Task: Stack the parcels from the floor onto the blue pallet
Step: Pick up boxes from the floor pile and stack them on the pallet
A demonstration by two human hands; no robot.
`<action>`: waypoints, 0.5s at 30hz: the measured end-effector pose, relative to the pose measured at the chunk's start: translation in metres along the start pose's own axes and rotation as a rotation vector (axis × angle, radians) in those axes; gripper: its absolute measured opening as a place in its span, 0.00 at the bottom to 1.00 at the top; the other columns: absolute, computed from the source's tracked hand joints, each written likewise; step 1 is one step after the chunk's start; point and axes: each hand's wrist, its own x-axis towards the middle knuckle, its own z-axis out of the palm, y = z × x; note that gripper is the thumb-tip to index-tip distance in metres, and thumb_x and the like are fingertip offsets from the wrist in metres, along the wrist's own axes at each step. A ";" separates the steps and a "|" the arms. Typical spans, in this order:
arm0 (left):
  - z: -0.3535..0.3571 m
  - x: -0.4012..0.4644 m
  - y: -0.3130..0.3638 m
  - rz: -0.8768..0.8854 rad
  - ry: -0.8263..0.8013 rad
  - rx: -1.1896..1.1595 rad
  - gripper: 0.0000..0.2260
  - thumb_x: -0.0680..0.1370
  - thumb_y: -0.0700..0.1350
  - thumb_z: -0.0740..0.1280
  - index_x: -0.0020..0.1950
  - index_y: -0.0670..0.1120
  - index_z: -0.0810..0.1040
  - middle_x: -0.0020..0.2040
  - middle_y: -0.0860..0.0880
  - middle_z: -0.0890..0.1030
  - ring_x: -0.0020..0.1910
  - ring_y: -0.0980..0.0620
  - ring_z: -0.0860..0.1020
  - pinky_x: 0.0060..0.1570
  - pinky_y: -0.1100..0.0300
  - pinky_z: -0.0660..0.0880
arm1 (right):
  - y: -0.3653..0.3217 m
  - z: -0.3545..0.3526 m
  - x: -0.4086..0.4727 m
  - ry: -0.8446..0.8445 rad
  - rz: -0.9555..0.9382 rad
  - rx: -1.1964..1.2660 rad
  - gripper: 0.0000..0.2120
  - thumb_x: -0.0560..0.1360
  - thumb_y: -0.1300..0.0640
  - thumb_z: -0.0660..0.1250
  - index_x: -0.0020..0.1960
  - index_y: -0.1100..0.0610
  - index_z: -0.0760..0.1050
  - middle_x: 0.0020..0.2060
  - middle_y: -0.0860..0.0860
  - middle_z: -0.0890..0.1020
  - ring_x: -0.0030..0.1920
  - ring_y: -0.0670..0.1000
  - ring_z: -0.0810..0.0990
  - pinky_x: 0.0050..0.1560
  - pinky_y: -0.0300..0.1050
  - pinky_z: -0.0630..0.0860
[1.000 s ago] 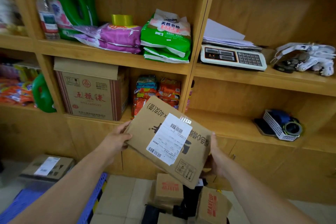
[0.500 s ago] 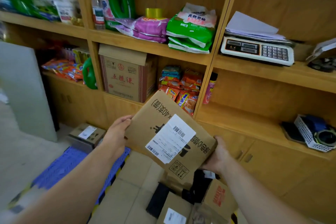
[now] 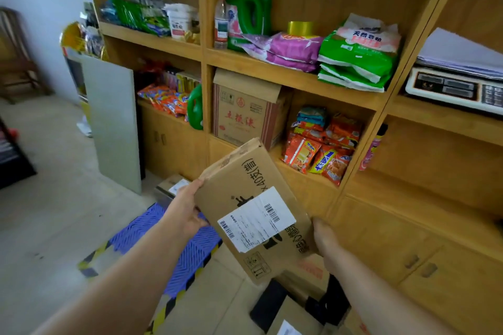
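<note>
parcels are the subject: one flat cardboard parcel (image 3: 254, 215) is held in the air, tilted, above the near right edge of the blue pallet (image 3: 174, 242), in front of the wooden shelving (image 3: 296, 73). left hand (image 3: 185, 212) grips its left long edge, fingers wrapped underneath and thumb along the side. right hand (image 3: 325, 236) supports the opposite lower edge, pressed flat against the side; its fingertips are hidden behind the box, so their exact curl cannot be confirmed.

handling assessment: the box appears thin, stiff and light, judged by how easily it is carried at an angle. the top corner is scuffed and slightly crushed, so the board seems soft at the edges. holding the two opposite long edges, as now, looks the sound choice. handling pictograms near the lower corner suggest care with the contents.

markings: a white shipping label (image 3: 255, 219) with barcodes sits on the upper face; its fine print is too small to read. large print on the board includes "x40" followed by chinese characters.

one small labelled box (image 3: 170, 187) already rests at the pallet's far corner. further parcels (image 3: 307, 280) lie on the floor below the right forearm, one with red lettering that is not legible.
</note>
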 end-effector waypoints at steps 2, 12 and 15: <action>-0.020 0.003 0.012 0.035 0.023 0.001 0.19 0.77 0.53 0.66 0.65 0.51 0.68 0.59 0.43 0.77 0.57 0.41 0.76 0.40 0.43 0.78 | -0.004 0.029 -0.008 -0.004 -0.042 -0.075 0.13 0.82 0.52 0.51 0.51 0.58 0.71 0.46 0.54 0.74 0.48 0.55 0.71 0.51 0.45 0.68; -0.161 0.039 0.099 0.096 -0.009 0.243 0.21 0.78 0.43 0.66 0.68 0.53 0.66 0.55 0.49 0.78 0.52 0.45 0.78 0.47 0.41 0.79 | -0.041 0.247 -0.063 -0.216 -0.086 -0.228 0.32 0.80 0.37 0.44 0.75 0.55 0.61 0.73 0.55 0.65 0.73 0.58 0.63 0.74 0.53 0.58; -0.206 0.058 0.122 0.145 0.026 0.310 0.24 0.76 0.37 0.66 0.69 0.51 0.65 0.57 0.47 0.78 0.50 0.45 0.80 0.51 0.42 0.78 | -0.041 0.308 -0.072 -0.258 -0.105 -0.167 0.31 0.80 0.37 0.45 0.76 0.54 0.56 0.75 0.53 0.60 0.75 0.56 0.59 0.75 0.54 0.55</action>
